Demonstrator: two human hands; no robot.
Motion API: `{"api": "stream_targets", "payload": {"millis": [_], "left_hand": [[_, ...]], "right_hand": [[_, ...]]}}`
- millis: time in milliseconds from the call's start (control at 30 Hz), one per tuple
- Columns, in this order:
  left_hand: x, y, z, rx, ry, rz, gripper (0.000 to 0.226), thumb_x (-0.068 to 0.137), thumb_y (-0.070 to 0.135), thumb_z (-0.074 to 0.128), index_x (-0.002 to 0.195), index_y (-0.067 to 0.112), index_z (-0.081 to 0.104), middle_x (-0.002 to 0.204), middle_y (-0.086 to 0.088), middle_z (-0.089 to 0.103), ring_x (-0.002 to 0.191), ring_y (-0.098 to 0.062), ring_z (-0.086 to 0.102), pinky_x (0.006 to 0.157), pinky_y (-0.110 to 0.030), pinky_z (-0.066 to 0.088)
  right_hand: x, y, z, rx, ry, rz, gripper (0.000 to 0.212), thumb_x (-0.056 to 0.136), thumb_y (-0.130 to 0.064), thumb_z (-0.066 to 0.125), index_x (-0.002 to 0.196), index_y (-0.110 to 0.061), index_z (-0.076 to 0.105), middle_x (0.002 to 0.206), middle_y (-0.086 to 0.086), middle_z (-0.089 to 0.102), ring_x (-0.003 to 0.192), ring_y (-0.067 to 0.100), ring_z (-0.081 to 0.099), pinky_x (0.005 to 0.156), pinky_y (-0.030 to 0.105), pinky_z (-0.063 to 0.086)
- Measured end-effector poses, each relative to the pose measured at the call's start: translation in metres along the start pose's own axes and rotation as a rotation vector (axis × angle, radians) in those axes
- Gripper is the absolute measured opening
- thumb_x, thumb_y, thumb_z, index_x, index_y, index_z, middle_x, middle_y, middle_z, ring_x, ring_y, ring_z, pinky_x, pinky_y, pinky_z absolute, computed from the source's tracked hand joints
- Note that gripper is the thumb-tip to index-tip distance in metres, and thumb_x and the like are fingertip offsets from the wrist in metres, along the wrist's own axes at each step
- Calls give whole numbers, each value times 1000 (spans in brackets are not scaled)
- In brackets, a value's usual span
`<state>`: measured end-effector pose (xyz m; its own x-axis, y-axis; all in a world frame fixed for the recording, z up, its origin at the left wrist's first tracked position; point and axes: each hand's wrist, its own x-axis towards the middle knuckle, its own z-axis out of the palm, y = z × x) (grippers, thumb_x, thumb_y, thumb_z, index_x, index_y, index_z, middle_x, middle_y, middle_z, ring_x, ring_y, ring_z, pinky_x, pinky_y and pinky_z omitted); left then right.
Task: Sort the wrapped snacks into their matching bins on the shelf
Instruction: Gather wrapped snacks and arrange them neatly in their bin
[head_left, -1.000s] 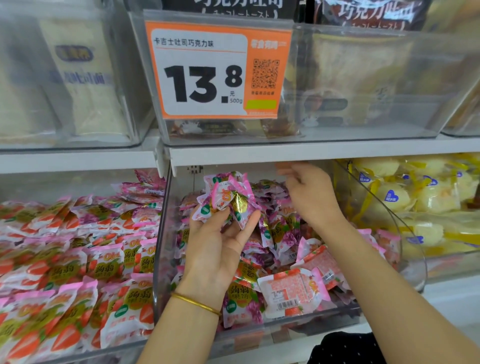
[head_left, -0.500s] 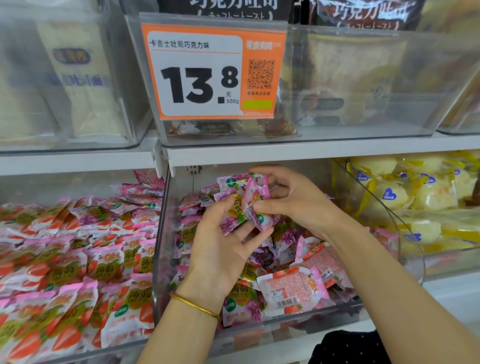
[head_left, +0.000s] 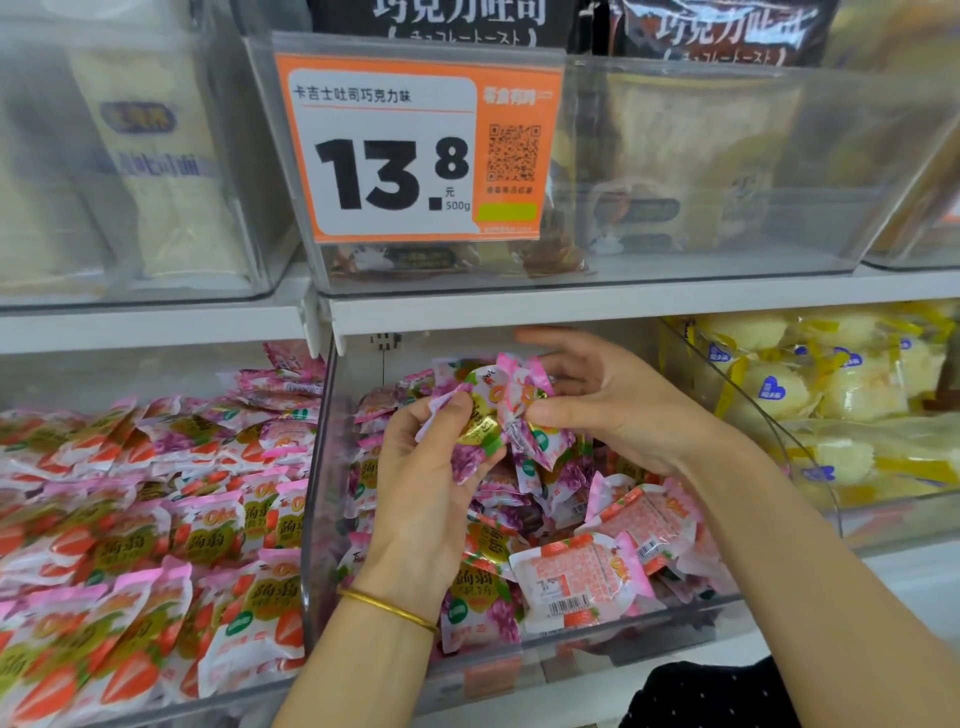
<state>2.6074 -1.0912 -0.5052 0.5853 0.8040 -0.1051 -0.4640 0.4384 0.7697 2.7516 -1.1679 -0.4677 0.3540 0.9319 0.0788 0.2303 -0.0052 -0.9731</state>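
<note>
Clutched a bunch of purple snacks (head_left: 485, 428) over the middle bin (head_left: 316, 483) in the left hand (head_left: 415, 499), fingers curled round the wrappers. Pinched the same bunch with the right hand (head_left: 623, 410), thumb in front, fingers behind. Found strawberry packs (head_left: 582, 577) inside the bin by its front wall, a strawberry pile (head_left: 130, 530) left of it.

A white shelf board (head_left: 623, 306) crosses the evenly lit display, an orange price tag (head_left: 415, 150) above it.
</note>
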Motion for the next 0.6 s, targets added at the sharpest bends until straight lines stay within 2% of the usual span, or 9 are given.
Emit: {"api": "stream_targets", "payload": {"millis": [67,133,233,333,400,467,533,600], "left_hand": [[0,0,1,-1,-4,-4,15,88,11,59,75,19,55,81,6,66,81,-9,65,66,-30,53],[1,-1,1,19,1,-2,15,88,12,59,76,20,57,87,3,66,88,-13,63,64,-28,54],[2,-2,0,15,-7,0,12,88,13,59,78,21,59,98,0,66,96,-16,62,64,-28,54],[3,-2,-3,4,-20,3,13,88,11,58,78,19,58,92,0,68,89,-16,64,74,-31,52],[4,-2,-5,38,-45,14,15,86,11,60,73,17,55,85,-2,65,75,-14,60,68,-26,50],[2,0,-3,77,-83,17,17,79,11,65,68,16,52,75,-3,56,58,-11,49,55,-23,45],[0,-1,-2,113,-112,23,16,70,14,69,69,16,53,74,-3,55,58,-12,48,61,-27,41],[0,-1,-1,155,-107,52,23,65,17,70,84,14,57,80,-4,60,70,-15,56,70,-32,42]], "right_hand": [[-1,1,1,-1,21,23,60,70,-14,75,124,-29,54,115,1,57,96,8,59,77,21,50],[-3,1,2,20,13,36,56,75,-10,72,125,-27,54,124,6,56,106,12,59,85,24,51],[-5,0,6,107,-24,63,58,77,-11,69,130,-27,50,122,7,62,107,17,62,89,33,51],[-5,3,12,222,-36,96,63,76,-13,67,133,-30,45,120,11,61,106,20,62,77,40,57],[-4,5,14,260,-22,90,57,82,-8,63,132,-30,47,119,14,59,105,21,61,73,39,57],[-4,5,13,275,-4,76,54,83,-8,62,131,-29,49,108,12,62,96,19,63,75,36,57],[-5,4,8,272,5,73,56,80,-10,63,131,-27,49,91,4,66,87,14,64,76,33,55],[-7,1,4,253,-7,80,54,82,-7,61,132,-24,48,71,-7,67,73,4,63,67,25,51]]}}
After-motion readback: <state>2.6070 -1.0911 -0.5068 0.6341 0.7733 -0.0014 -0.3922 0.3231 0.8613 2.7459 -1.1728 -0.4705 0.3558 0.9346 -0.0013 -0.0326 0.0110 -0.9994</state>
